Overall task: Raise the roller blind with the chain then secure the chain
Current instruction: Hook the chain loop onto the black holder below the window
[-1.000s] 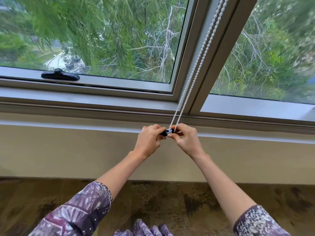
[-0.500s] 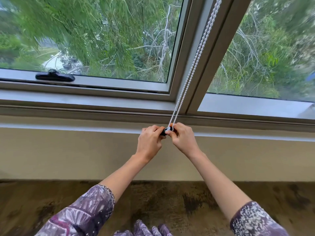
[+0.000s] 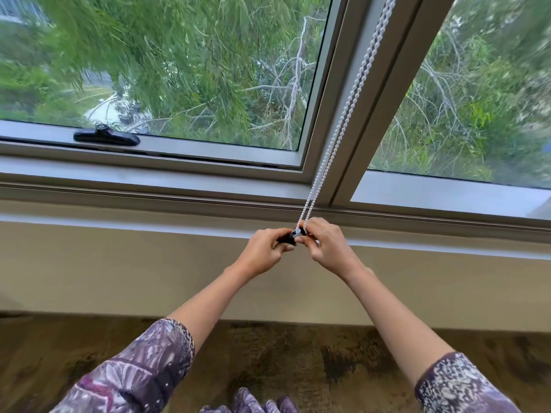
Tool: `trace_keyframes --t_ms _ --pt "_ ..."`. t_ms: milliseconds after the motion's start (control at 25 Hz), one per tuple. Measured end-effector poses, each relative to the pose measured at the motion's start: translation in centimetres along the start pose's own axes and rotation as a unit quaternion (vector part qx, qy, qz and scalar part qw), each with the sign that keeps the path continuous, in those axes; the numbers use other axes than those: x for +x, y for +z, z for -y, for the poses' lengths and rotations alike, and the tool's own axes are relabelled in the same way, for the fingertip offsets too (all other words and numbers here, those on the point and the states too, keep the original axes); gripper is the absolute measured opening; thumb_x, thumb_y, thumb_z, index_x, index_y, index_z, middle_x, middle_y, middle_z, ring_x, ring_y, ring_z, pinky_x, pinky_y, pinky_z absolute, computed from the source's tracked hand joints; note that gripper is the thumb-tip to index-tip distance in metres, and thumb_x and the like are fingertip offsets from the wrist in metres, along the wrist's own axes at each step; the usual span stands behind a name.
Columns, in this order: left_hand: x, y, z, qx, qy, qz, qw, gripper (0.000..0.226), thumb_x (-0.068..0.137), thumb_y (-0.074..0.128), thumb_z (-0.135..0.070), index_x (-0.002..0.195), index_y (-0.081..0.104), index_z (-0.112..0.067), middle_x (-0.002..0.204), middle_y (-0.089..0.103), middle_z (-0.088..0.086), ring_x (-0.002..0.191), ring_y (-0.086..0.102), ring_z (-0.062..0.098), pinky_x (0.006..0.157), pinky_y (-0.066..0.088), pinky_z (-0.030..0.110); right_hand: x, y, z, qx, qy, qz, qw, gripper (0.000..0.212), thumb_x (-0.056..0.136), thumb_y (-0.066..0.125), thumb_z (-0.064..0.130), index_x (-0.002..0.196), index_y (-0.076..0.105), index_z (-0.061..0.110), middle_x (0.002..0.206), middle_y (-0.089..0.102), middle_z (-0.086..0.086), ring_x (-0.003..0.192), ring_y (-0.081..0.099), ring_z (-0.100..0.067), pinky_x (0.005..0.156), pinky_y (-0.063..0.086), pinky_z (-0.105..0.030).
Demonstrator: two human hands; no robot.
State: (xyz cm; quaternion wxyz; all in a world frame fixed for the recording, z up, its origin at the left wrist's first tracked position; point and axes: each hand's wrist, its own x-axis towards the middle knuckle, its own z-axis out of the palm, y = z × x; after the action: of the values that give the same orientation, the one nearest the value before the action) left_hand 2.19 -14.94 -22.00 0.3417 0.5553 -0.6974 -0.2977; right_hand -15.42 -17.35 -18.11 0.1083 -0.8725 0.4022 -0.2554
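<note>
Both hands meet just below the window sill, arms stretched forward. Left hand (image 3: 264, 253): fingers curled in, closed on a small black clip (image 3: 288, 239) with a silvery end; the clip lies roughly level, its long axis running left to right between the two hands. Right hand (image 3: 326, 247): thumb and fingertips pinched narrow around the lower end of the chain (image 3: 343, 114), touching the clip's right end. How the chain sits in the clip cannot be told; fingers cover the joint.

Chain: white beads, two strands side by side, taut. Long axis runs from the hands upward and to the right, leaning away from the person, and leaves the top edge of the view. The strands nearly touch at the hands and part slightly higher up. It lies in front of the grey upright bar (image 3: 372, 93) that divides the two panes.

Above and left of the hands, well apart: a black window handle (image 3: 105, 137), lying flat on the lower frame of the left pane. Beyond the glass, green trees (image 3: 179, 61). Below the hands, a beige wall (image 3: 119, 269), then brownish floor (image 3: 298, 359). Patterned purple sleeves (image 3: 140, 374) cover both upper forearms.
</note>
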Motion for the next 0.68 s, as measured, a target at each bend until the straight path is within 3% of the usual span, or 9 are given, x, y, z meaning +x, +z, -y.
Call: trace_keyframes --t_ms 240,320,480,680 --pt "-0.5 0.9 0.2 -0.036 0.008 -0.093 0.995 0.03 0.082 0.067 -0.006 0.108 0.07 -0.021 0.096 0.076 -0.005 0.089 0.067 -0.003 0.081 0.051 0.016 0.3 0.3 0.2 -0.006 0.016 -0.007 1.0 0.013 0.086 0.066 0.012 0.083 0.064 0.001 0.08 0.063 -0.012 0.077 0.055 -0.026 0.07 0.045 -0.036" --pt "-0.4 1.1 0.0 -0.042 0.009 -0.103 0.994 0.029 0.081 0.066 -0.005 0.104 0.071 -0.022 0.09 0.077 -0.007 0.085 0.068 -0.006 0.079 0.053 0.02 0.5 0.3 0.2 -0.011 0.011 -0.009 1.0 0.011 0.086 0.066 0.012 0.083 0.064 0.001 0.08 0.063 -0.011 0.076 0.055 -0.026 0.069 0.044 -0.033" --pt "-0.5 1.7 -0.3 0.018 0.021 -0.143 0.989 0.023 0.081 0.065 -0.012 0.098 0.069 -0.026 0.081 0.076 -0.007 0.077 0.07 0.012 0.072 0.052 0.028 0.6 0.4 0.1 -0.022 0.014 -0.01 1.0 0.009 0.085 0.066 0.011 0.085 0.064 0.003 0.083 0.064 -0.011 0.079 0.056 -0.026 0.07 0.046 -0.036" --pt "-0.2 1.5 0.4 -0.059 0.015 -0.078 0.995 0.039 0.083 0.061 0.001 0.111 0.069 -0.026 0.095 0.076 -0.007 0.084 0.066 -0.011 0.078 0.049 0.011 0.1 0.2 -0.7 -0.034 -0.02 -0.003 0.999 0.007 0.084 0.068 0.01 0.084 0.062 0.005 0.084 0.064 -0.009 0.077 0.055 -0.024 0.07 0.039 -0.023"
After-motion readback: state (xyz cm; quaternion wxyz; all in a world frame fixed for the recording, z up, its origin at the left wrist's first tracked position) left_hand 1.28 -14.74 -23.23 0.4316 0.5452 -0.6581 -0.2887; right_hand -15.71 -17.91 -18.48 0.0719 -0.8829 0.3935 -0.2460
